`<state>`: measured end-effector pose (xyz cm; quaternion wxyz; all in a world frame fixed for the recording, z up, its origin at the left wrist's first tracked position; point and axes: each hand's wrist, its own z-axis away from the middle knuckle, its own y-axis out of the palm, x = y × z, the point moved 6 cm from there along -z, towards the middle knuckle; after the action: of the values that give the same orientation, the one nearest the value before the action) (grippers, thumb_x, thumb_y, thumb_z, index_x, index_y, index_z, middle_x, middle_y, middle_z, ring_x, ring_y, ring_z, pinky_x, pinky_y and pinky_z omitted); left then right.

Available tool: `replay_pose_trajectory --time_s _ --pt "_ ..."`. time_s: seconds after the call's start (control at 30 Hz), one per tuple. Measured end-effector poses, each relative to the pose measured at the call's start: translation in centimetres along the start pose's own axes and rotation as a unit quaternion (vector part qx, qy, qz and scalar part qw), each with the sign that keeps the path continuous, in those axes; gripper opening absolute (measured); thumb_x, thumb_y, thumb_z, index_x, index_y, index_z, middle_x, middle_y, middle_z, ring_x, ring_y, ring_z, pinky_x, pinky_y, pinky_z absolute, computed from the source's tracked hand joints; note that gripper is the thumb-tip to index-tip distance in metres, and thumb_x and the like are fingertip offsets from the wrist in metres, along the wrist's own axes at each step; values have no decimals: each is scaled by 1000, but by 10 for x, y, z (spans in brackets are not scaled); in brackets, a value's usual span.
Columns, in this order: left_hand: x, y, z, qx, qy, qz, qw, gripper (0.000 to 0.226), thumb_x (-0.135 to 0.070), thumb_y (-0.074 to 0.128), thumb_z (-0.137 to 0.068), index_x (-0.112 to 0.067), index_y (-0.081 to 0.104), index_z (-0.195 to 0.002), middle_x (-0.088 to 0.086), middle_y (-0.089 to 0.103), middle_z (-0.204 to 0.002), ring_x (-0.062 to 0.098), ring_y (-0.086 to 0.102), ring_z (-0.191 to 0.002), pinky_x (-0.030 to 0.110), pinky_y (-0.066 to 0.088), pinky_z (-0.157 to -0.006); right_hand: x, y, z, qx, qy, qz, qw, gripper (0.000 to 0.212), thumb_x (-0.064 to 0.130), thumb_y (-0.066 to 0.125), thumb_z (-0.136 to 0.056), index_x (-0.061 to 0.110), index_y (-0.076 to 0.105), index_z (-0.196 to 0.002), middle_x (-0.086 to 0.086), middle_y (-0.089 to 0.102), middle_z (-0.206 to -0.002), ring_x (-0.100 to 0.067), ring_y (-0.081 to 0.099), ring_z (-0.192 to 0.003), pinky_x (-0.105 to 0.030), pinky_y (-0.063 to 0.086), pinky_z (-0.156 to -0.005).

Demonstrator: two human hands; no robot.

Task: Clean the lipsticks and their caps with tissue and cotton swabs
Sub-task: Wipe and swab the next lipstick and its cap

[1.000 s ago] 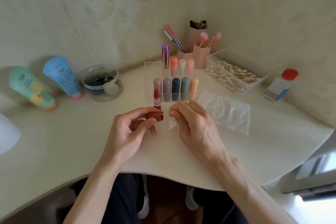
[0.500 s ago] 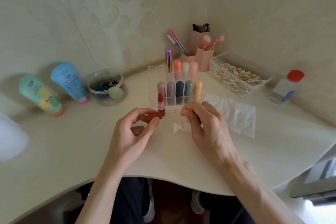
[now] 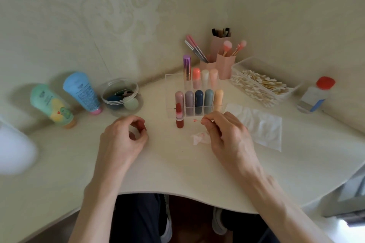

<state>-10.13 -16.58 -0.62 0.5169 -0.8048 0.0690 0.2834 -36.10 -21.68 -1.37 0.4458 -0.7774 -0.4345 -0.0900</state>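
Fingers of the left hand [image 3: 122, 140] curl loosely above the table and hold nothing. The right hand [image 3: 227, 136] pinches a cotton swab [image 3: 197, 120] between thumb and forefinger, its pink-stained tip pointing left toward the uncapped lipstick [image 3: 179, 117]. Pale patterned walls meet in a corner behind the curved cream table [image 3: 177, 167]. A clear tray [image 3: 262, 65] holds heaped swabs [image 3: 256, 85]. A clear organiser [image 3: 169, 92] holds nine capped lipsticks [image 3: 199, 98] upright in two rows. A round tub [image 3: 120, 113] holds sponges [image 3: 130, 103]. The uncapped lipstick stands upright just in front of the organiser, red bullet up. A stained tissue scrap [image 3: 197, 139] lies beside the right hand.
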Motion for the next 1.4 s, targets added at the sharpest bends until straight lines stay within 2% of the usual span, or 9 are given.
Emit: replay_pose_trajectory --time_s 0.17,0.3,0.43,0.5,0.63,0.8,1.0,1.17,1.4 --pt "2 6 3 -12 -7 27 1000 39 -22 80 -82 -29 69 -119 -11 66 -96 5 60 -65 34 47 -70 0 -1 0 6 9 -1 1000 6 14 66 -102 14 67 -96 13 54 -78 -10 44 -74 -24 33 -60" --pt "-2 -2 13 -79 -11 48 996 43 -25 84 -80 -25 68 -120 -6 51 -110 4 55 -65 32 48 -70 2 -2 -1 4 6 0 1000 7 15 65 -103 13 67 -97 13 52 -78 -9 43 -74 -23 31 -60" --pt "-29 -6 34 -139 33 123 982 26 -28 84 -84 -20 73 -106 -7 60 -90 11 55 -64 22 50 -68 2 -3 -2 -5 7 -1 1000 6 14 65 -103 13 68 -98 15 49 -76 -10 43 -72 -25 31 -60" --pt "-38 7 38 -101 11 159 982 28 -33 84 -84 -22 75 -108 -12 65 -79 10 59 -57 32 55 -65 0 -3 -2 -8 12 -1 1000 6 14 65 -104 13 68 -99 15 48 -76 -10 43 -72 -26 31 -60" --pt "-50 33 33 -32 -34 163 986 42 -43 85 -81 -24 75 -117 -21 68 -73 -7 64 -74 9 45 -70 -4 -4 -2 -15 26 -1 1000 7 16 64 -104 15 69 -100 13 53 -78 -13 47 -73 -28 35 -60" --pt "-55 46 19 -33 -55 167 984 29 -39 87 -81 -27 76 -105 -16 67 -67 -5 63 -68 37 56 -81 -4 -7 0 -29 31 -15 999 7 15 63 -105 14 69 -101 8 62 -80 -15 50 -74 -30 41 -62" --pt "-57 46 17 -28 -23 191 981 14 -36 87 -82 -31 74 -86 -15 71 -77 5 65 -58 47 55 -88 -1 -9 -1 -20 18 -56 998 5 12 64 -105 12 68 -103 6 65 -88 -17 58 -81 -35 48 -68" --pt "-60 44 21 126 -38 397 908 12 -18 79 -92 -10 72 -94 -1 80 -95 26 61 -49 27 51 -59 5 -8 -2 -4 1 -103 995 6 13 65 -104 10 70 -103 5 67 -98 -15 64 -89 -35 53 -74" --pt "-57 48 26 195 -4 423 885 11 -14 72 -96 -15 76 -107 3 81 -96 27 53 -51 30 49 -57 12 -8 -2 -8 -26 -105 994 10 15 65 -104 8 71 -102 3 64 -98 -15 63 -86 -33 53 -71"
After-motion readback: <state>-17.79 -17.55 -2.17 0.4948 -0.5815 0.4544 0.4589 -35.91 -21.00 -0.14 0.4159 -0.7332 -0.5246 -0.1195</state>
